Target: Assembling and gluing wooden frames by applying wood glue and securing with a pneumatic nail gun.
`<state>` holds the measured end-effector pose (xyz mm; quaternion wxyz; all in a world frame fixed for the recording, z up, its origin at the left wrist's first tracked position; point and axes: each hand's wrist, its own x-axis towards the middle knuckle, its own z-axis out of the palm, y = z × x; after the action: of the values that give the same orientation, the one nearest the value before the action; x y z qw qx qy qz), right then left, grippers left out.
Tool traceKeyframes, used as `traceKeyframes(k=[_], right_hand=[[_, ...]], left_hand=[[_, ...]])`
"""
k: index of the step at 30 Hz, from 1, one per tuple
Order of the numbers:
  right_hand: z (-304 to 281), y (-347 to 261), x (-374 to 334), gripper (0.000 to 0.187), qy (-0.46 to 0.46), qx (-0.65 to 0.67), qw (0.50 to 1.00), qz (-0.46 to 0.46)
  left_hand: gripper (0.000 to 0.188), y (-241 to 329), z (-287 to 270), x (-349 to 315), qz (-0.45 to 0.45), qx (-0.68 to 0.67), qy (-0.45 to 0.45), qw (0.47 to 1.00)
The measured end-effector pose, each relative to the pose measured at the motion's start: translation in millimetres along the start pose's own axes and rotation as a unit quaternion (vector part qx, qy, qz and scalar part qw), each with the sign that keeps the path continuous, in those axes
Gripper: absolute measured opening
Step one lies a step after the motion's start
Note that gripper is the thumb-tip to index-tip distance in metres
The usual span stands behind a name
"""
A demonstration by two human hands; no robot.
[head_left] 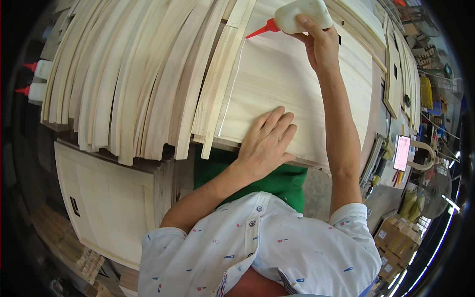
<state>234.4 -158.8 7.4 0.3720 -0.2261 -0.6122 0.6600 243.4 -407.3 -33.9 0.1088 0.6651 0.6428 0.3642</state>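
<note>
My right hand (316, 42) grips a white glue bottle (303, 15) with a red nozzle, tilted so the tip points down to the left. The tip is at the upper end of a thin white line of glue (231, 91), which runs along the left edge of a pale wooden panel (302, 94). On that panel, close to its near edge, my left hand (267, 141) rests flat with fingers spread, holding nothing. Narrow wooden strips (217, 84) lie just left of the glue line.
Many curved-looking wooden boards (133, 74) are lined up on the left. Two more glue bottles (38, 91) with red tips are at the far left. Below stands a stack of wooden panels (106, 198). A lit phone (402, 153) is on a holder at right, above cardboard boxes (396, 242).
</note>
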Motion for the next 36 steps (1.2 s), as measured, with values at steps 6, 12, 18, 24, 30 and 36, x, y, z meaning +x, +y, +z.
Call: traceKeyframes(k=[6, 12, 18, 24, 30, 36], right_hand=[[-2, -3, 27, 0.043, 0.027, -0.003, 0.999, -0.030], [-9, -3, 63, 0.040, 0.026, -0.035, 0.998, -0.037], [-19, 9, 102, 0.039, 0.065, -0.031, 0.996, -0.050], [-28, 19, 139, 0.035, 0.064, -0.009, 0.996, -0.066], [-27, 22, 163, 0.031, 0.101, -0.009, 0.990, -0.097], [-33, 39, 185, 0.031, 0.110, 0.046, 0.987, -0.108]], left_hand=[[0.067, 0, -1, 2, -0.005, -0.010, -0.001, 1.000], [0.066, -1, -2, 4, -0.009, -0.013, -0.015, 1.000], [0.065, 0, -1, 4, -0.011, -0.018, -0.016, 1.000], [0.065, 2, -2, 7, -0.022, -0.027, -0.033, 0.999], [0.063, 1, -1, 9, -0.032, -0.022, -0.054, 0.998], [0.063, 3, -2, 10, -0.032, -0.017, -0.056, 0.998]])
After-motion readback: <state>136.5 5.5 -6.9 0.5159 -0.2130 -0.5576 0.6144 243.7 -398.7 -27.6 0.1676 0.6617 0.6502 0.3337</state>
